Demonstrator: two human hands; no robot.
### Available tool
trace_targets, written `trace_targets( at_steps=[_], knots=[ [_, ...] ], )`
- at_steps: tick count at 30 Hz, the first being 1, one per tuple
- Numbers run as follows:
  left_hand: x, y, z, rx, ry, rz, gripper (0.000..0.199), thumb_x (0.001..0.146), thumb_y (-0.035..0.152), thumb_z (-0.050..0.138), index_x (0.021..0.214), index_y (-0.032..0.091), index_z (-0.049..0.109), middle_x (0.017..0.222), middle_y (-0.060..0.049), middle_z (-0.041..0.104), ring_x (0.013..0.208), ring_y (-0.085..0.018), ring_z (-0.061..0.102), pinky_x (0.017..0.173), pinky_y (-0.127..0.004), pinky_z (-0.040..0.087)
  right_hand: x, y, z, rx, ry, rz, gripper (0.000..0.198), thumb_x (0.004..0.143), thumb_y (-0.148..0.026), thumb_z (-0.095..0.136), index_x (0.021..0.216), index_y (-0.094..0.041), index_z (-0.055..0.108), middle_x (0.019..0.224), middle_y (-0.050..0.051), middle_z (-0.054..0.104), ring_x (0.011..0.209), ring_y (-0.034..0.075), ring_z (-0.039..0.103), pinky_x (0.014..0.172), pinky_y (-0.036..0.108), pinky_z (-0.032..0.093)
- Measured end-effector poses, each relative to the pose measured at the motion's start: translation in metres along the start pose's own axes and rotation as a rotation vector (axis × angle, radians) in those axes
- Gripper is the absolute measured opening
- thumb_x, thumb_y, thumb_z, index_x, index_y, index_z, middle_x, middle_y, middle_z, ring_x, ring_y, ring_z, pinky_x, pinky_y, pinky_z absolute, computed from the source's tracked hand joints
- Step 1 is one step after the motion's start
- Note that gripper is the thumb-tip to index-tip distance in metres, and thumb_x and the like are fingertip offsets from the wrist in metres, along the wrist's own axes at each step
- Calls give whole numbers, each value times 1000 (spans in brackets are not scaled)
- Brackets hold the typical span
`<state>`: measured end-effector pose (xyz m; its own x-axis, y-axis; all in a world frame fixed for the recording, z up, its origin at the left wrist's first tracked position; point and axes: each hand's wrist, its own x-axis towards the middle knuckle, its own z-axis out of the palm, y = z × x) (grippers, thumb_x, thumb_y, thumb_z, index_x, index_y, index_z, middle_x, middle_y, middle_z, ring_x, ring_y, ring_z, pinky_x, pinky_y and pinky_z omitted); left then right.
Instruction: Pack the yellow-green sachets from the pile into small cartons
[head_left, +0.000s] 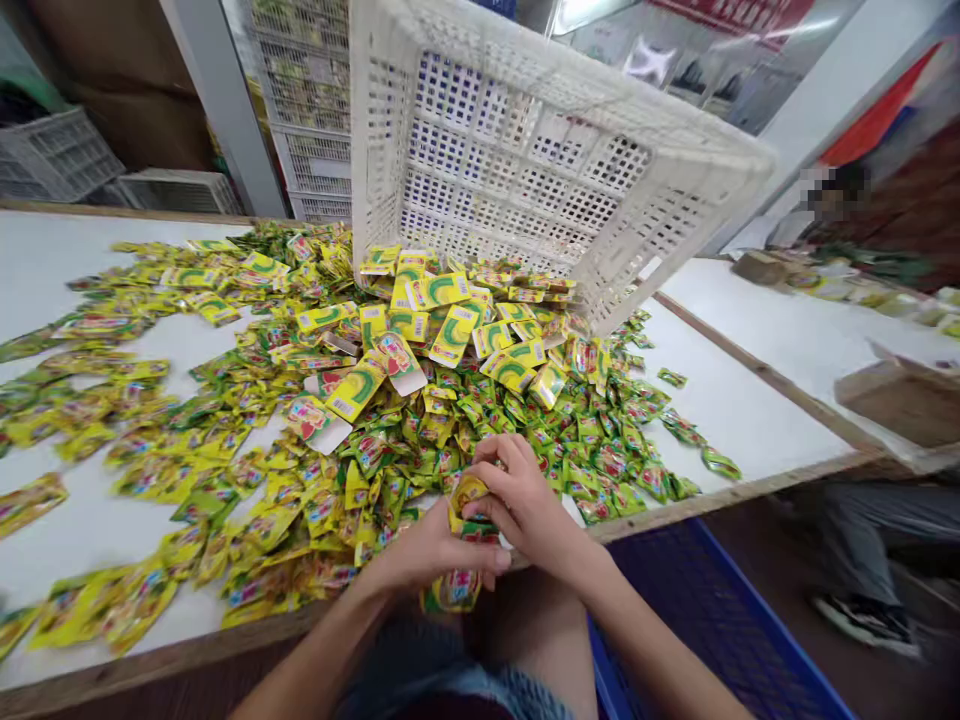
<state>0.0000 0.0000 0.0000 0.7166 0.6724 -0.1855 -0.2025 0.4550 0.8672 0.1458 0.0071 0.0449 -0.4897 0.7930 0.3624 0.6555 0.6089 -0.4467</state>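
Near the table's front edge, my left hand (442,552) is closed around a strip of yellow-and-green candy packets (452,592), whose lower end hangs below the fingers. My right hand (519,500) meets it from the right, fingers curled on the strip's upper yellow part (466,492). Fingers cover much of the strip between the hands. A heap of small yellow and green packets (390,480) spreads just beyond both hands. On top of it lie flat yellow cartons (454,335), several showing white inner flaps.
A tilted white plastic crate (660,170) rests at the back with its mouth over the heap. Stacked crates (311,130) stand behind. Below right is a blue crate (720,620). An open cardboard box (900,395) is on the right table, and a person's leg (855,540) shows beneath.
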Motion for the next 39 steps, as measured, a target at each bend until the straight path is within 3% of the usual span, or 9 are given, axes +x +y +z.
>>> trace_targets(
  at_steps=[4,8,13,19,21,24,26,31,39],
  knots=[
    [0,3,-6,17,-71,-33,26,62,27,74,77,13,59,62,0,62,52,-12,57,54,-24,47,2,0,3,13,-6,5,3,81,-21,57,81,-19,58,99,7,50,94,22,41,82,37,37],
    [3,3,-11,61,-104,92,34,63,30,74,86,13,56,64,0,60,55,-11,55,56,-24,46,-5,-3,5,110,-61,20,9,85,-21,51,87,-20,59,106,6,51,101,21,42,88,37,35],
    [16,-4,-11,154,95,301,58,59,21,77,107,18,45,95,-3,55,81,-14,55,69,-22,43,-24,-3,-2,166,8,99,22,87,-21,46,108,-23,53,115,6,51,107,22,42,92,40,32],
    [26,-16,-9,196,53,246,60,62,16,73,109,21,36,94,-1,56,81,-14,56,67,-22,42,-38,6,10,-25,7,170,10,83,-18,51,84,-21,61,110,7,53,105,25,42,87,41,34],
    [21,-19,-8,254,128,248,62,63,16,71,111,21,33,98,-3,56,83,-15,57,70,-24,44,-39,6,16,-30,-26,168,13,84,-21,50,77,-21,61,110,7,54,107,26,41,87,42,34],
    [7,-22,-7,403,391,329,58,70,16,66,113,23,29,97,-3,58,89,-16,58,82,-31,43,-43,8,26,64,-10,212,11,85,-24,50,83,-22,60,110,7,54,106,25,43,88,42,35],
    [-1,-26,-7,476,505,388,46,76,15,60,110,24,31,94,-2,60,93,-16,58,89,-33,41,-50,10,37,241,88,301,12,86,-25,48,96,-22,54,102,7,56,98,22,50,83,37,40],
    [-5,-41,-14,651,501,394,29,81,16,53,108,24,47,106,-4,61,99,-17,58,89,-32,44,-71,16,71,602,490,555,18,83,-26,54,98,-21,46,91,4,57,86,17,57,77,29,46],
    [-5,-26,-20,888,420,434,19,82,13,49,94,23,61,103,-4,64,101,-19,57,91,-31,42,-62,17,72,461,337,379,18,86,-24,48,89,-22,66,92,5,63,92,20,57,83,33,43]
  ],
)
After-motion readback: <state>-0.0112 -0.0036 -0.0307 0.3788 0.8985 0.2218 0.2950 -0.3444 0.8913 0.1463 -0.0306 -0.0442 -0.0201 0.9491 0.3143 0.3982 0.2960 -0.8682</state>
